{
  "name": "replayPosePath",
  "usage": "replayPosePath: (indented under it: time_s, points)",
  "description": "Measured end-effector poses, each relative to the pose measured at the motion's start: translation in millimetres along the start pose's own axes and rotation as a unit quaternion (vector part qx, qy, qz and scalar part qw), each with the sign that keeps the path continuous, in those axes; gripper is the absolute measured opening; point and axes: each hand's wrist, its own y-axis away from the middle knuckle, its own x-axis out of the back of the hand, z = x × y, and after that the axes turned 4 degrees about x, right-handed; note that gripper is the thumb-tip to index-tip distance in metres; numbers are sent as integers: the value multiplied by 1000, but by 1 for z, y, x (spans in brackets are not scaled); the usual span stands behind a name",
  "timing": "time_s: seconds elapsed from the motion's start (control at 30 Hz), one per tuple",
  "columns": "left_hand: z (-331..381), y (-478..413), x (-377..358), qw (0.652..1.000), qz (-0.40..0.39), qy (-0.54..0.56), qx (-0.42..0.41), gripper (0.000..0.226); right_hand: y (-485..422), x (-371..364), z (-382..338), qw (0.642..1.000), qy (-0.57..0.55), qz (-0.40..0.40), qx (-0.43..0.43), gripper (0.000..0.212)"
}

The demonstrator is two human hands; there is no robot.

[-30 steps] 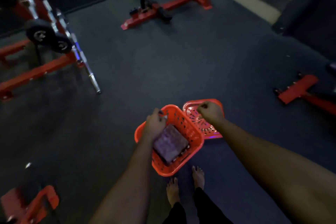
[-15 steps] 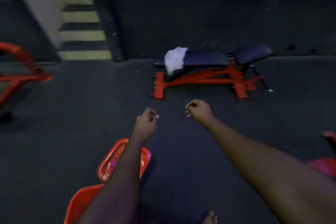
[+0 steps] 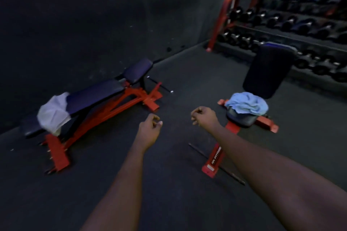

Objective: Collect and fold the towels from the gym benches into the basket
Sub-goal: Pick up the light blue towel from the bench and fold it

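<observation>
Head view has swung since the earlier frame: the red basket that sat at the lower left is out of sight, and a second bench and a dumbbell rack have come into the picture. Both hands keep the same pose as before, held out over the floor (image 3: 178,184) with fingers curled into loose fists. The left hand (image 3: 150,130) holds nothing, and neither does the right hand (image 3: 205,118).

A flat bench (image 3: 97,93) with a red frame lies to the left along the dark wall (image 3: 93,24). To the right stands an upright bench (image 3: 270,73), its backrest raised and its seat low; its red base runs toward the camera, partly hidden by the right forearm. A thin dark bar (image 3: 199,153) lies on the floor beside that base. The dumbbell rack (image 3: 281,18) fills the far right, well apart from the hands.

A white towel (image 3: 53,111) drapes over the near end of the flat bench, hanging down its side, crumpled and unfolded. A blue towel (image 3: 247,103) sits bunched in a heap on the upright bench's seat, just beyond the right hand.
</observation>
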Motion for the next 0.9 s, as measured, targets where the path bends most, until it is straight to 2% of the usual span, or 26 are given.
replayPosePath:
  time_s: [0.3,0.5,0.57,0.7,0.9]
  points:
    - [69,-148,-111,984,-157,-11,-87,7,-79,98,65,981,-69,162,-78,16]
    - [124,-229,-187,955,-257,-39,-146,6,-113,148,109,952,-66,263,-139,8]
    - [141,-244,-215,946,-280,-40,-157,6,-125,163,130,943,-66,284,-162,12]
    - [155,-276,-291,929,-325,-89,-155,11,-160,198,185,930,-54,295,-212,5]
    - [145,-339,-432,910,-366,-157,-113,6,-256,247,301,938,-36,237,-250,8]
